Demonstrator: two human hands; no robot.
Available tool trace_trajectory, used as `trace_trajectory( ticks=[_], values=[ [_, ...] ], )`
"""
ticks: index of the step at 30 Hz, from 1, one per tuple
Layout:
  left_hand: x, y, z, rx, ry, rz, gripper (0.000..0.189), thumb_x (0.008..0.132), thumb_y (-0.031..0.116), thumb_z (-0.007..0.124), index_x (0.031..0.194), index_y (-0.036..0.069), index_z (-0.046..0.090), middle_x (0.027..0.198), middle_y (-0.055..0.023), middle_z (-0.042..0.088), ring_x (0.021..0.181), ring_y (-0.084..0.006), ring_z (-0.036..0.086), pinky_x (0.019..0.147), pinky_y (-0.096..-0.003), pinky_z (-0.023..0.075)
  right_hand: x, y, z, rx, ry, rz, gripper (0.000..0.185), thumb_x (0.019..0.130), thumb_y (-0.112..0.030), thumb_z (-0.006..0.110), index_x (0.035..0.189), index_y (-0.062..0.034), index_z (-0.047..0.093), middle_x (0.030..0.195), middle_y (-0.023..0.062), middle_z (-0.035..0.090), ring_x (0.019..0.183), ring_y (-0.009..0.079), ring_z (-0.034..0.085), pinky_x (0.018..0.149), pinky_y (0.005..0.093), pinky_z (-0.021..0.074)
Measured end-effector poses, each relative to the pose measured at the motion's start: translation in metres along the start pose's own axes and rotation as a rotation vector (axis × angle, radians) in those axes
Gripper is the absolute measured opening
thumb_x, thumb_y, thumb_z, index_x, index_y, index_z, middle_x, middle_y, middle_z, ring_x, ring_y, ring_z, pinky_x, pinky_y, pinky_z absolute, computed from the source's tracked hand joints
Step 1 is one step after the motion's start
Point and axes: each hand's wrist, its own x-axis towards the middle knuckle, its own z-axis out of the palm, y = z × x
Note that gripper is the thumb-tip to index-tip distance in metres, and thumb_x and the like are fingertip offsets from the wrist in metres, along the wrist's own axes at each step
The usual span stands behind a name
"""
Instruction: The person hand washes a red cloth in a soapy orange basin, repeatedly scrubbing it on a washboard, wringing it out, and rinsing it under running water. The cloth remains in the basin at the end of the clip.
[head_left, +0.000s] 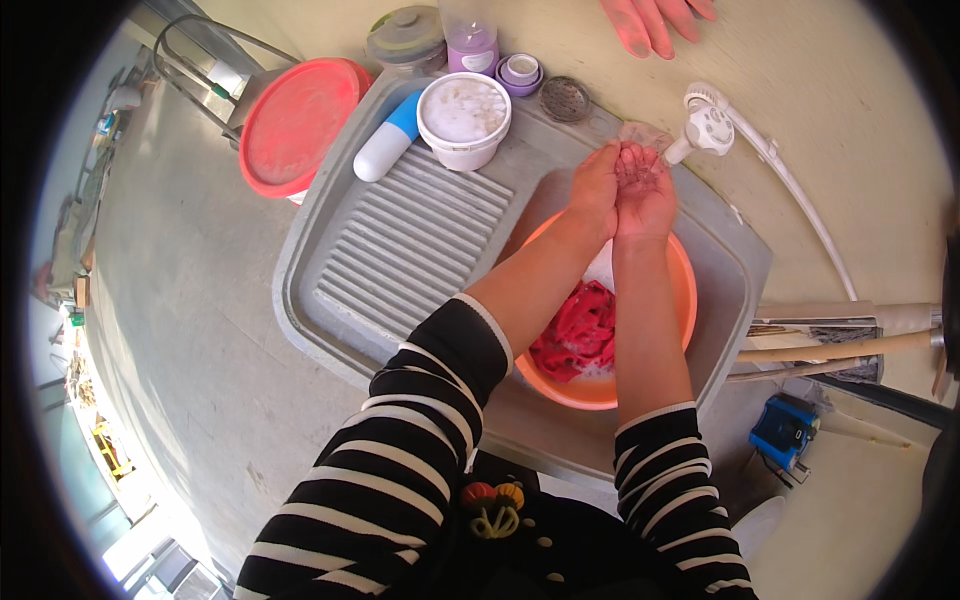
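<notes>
My left hand (595, 187) and my right hand (645, 196) are held together above the back of a grey laundry sink (739, 259). The right palm faces up, cupped and wet, with what looks like clear water in it. My left hand stands on its side against it, its fingers partly hidden. Close to the right fingertips is the spout of a white tap fitting (709, 129). Below my forearms, an orange basin (684, 300) sits in the sink bowl. Wet red cloth (574, 334) lies in it among suds, partly covered by my arms.
A ribbed washboard (420, 240) fills the sink's left side. Behind it are a white tub (463, 124), a blue-and-white bottle (386, 139) and a purple container (472, 49). Pink rubber gloves (652, 26) hang above. A red-lidded bucket (300, 124) stands left; wooden poles (832, 347) lie right.
</notes>
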Motion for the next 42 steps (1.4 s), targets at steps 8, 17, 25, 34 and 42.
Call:
trace_trajectory(
  ticks=[8, 17, 25, 34, 42],
  values=[
    [-0.045, 0.077, -0.083, -0.145, 0.169, 0.104, 0.04, 0.106, 0.038, 0.035, 0.122, 0.007, 0.055, 0.124, -0.0074, 0.061, 0.117, -0.0229, 0.056, 0.105, -0.0376, 0.0437, -0.047, 0.113, 0.049, -0.236, 0.18, 0.349, 0.031, 0.099, -0.026, 0.057, 0.113, 0.0009, 0.059, 0.112, 0.015, 0.065, 0.104, 0.0265, 0.063, 0.096, 0.0395, 0.0513],
    [-0.101, 0.133, -0.139, 0.115, 0.383, 0.279, 0.07, 0.104, 0.051, 0.027, 0.156, 0.005, 0.021, 0.164, -0.0104, 0.021, 0.152, -0.0234, 0.018, 0.123, -0.039, 0.0086, -0.073, 0.138, 0.055, -0.431, 0.225, 0.425, 0.04, 0.1, -0.031, 0.054, 0.124, 0.001, 0.053, 0.13, 0.0159, 0.057, 0.123, 0.0287, 0.054, 0.103, 0.0418, 0.0447],
    [-0.051, 0.055, -0.064, 0.145, 0.039, 0.045, 0.061, 0.105, 0.045, 0.033, 0.148, 0.001, 0.036, 0.155, -0.012, 0.038, 0.146, -0.0237, 0.029, 0.122, -0.0385, 0.0137, -0.011, 0.024, -0.008, 0.054, 0.64, -0.002, 0.025, 0.1, -0.021, 0.052, 0.114, -0.0008, 0.055, 0.097, 0.0078, 0.061, 0.09, 0.0231, 0.061, 0.093, 0.04, 0.0518],
    [0.011, -0.01, 0.009, -0.068, -0.019, -0.019, 0.026, 0.104, 0.026, 0.049, 0.102, 0.003, 0.062, 0.098, -0.0066, 0.065, 0.089, -0.0164, 0.062, 0.084, -0.0312, 0.0531, 0.005, -0.015, 0.001, 0.019, 0.136, -0.021, 0.022, 0.1, -0.018, 0.051, 0.11, 0.0008, 0.059, 0.102, 0.0126, 0.067, 0.093, 0.0236, 0.067, 0.087, 0.0383, 0.0573],
    [-0.031, 0.014, -0.02, -0.149, -0.037, 0.024, 0.024, 0.104, 0.024, 0.049, 0.096, 0.006, 0.062, 0.089, -0.0029, 0.066, 0.081, -0.0153, 0.062, 0.079, -0.0312, 0.054, -0.046, 0.02, 0.018, -0.148, -0.053, 0.083, 0.02, 0.098, -0.019, 0.058, 0.099, -0.001, 0.065, 0.103, 0.0128, 0.07, 0.093, 0.0225, 0.067, 0.089, 0.0359, 0.0556]
  ],
)
